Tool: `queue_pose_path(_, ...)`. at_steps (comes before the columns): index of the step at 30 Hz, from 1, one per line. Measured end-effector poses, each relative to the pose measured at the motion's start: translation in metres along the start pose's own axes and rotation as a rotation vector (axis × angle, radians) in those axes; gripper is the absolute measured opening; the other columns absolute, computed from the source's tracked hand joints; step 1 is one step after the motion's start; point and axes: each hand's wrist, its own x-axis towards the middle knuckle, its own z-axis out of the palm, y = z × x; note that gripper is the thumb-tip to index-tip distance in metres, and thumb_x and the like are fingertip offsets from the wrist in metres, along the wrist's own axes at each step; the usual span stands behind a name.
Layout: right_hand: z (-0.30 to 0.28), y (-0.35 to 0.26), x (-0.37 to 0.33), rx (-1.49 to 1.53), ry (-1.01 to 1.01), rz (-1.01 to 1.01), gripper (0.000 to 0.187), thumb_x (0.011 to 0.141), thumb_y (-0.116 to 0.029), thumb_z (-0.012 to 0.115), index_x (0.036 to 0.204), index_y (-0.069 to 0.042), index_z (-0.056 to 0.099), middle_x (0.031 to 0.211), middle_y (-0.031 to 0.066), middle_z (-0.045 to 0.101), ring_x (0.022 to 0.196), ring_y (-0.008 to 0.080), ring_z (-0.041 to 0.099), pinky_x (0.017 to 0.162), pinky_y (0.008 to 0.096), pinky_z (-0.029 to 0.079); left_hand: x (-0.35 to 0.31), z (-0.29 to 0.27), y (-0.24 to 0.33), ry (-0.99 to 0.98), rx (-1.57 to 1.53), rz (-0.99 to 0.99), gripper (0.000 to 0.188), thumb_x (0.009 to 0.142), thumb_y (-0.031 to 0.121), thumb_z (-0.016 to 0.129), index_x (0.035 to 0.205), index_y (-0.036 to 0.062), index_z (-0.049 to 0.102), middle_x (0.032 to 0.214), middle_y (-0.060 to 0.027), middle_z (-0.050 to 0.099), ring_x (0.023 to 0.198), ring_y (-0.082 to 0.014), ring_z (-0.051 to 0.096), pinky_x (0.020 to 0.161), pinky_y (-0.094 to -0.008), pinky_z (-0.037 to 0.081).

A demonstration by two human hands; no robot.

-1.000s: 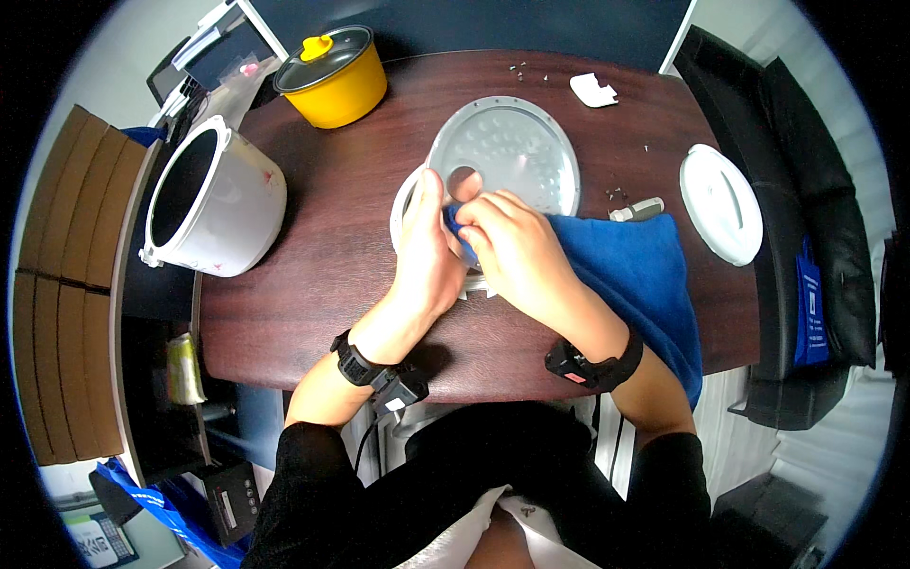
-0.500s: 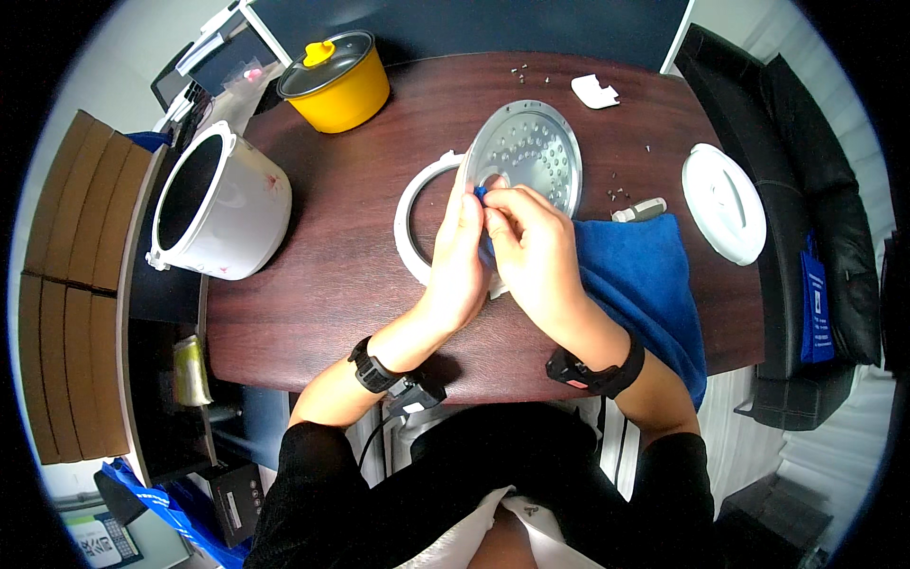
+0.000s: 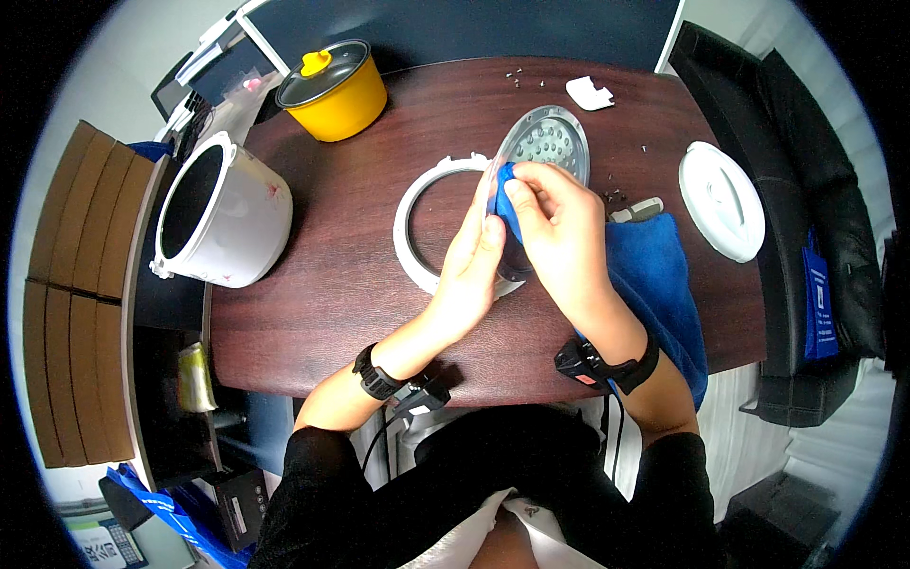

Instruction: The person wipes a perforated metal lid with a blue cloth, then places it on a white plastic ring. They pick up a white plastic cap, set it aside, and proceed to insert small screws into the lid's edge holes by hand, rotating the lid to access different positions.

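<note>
A round grey metal plate (image 3: 550,140) with rows of dimples stands tilted above the table. My left hand (image 3: 466,270) grips its left edge, fingers behind it. Pinched in my right hand (image 3: 561,218) is blue cloth (image 3: 507,211), pressed against the plate near that edge. A larger spread of blue towel (image 3: 654,270) lies under my right forearm; whether both are one piece is hidden. Beneath the hands, a white plastic ring (image 3: 408,223) rests flat on the table, partly covered by my left hand.
A white rice cooker body (image 3: 242,223) and a yellow pot (image 3: 339,102) stand left. At right are a screwdriver (image 3: 637,211), small screws (image 3: 614,197) and a white oval lid (image 3: 722,201). A white plastic piece (image 3: 590,93) lies at the far side of the brown table (image 3: 313,327).
The plate has turned more edge-on and shifted slightly right. My right hand has moved right, and more of the blue cloth shows between my hands.
</note>
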Motion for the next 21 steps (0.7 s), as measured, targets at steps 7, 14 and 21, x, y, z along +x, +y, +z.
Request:
queue_pose_path(7,-0.004,-0.014,-0.004,-0.156,-0.186,-0.16,0.011,0.085,-0.006,0.061,0.094,-0.001,0.061,0.084,0.0168,0.061,0.073,0.0365,0.062,0.064,0.0414,0.05,-0.003,0.005,0.013,0.067,-0.109,0.0,0.066,0.101,0.042,0.043,0.151,0.007,0.019,0.145,-0.0099,0.036,0.133,-0.0217,0.037,0.112,-0.0367,0.029)
queue_pose_path(14,0.002,-0.009,-0.01,-0.125,-0.213,-0.294,0.01,0.084,-0.002,0.06,0.094,0.0,0.06,0.087,0.0159,0.059,0.076,0.0364,0.061,0.066,0.042,0.051,0.0,-0.006,0.016,0.089,0.005,0.041,0.065,0.103,0.041,0.036,0.151,0.0032,0.016,0.141,-0.0154,0.043,0.131,-0.0222,0.04,0.11,-0.0353,0.03)
queue_pose_path(21,-0.004,-0.013,-0.005,-0.145,-0.003,-0.184,0.009,0.085,-0.002,0.06,0.093,0.001,0.06,0.085,0.017,0.059,0.073,0.0368,0.06,0.064,0.0406,0.049,-0.003,0.003,0.012,0.025,0.121,0.061,0.062,0.103,0.04,0.036,0.149,0.0002,0.022,0.149,-0.0149,0.034,0.138,-0.0231,0.03,0.114,-0.0358,0.022)
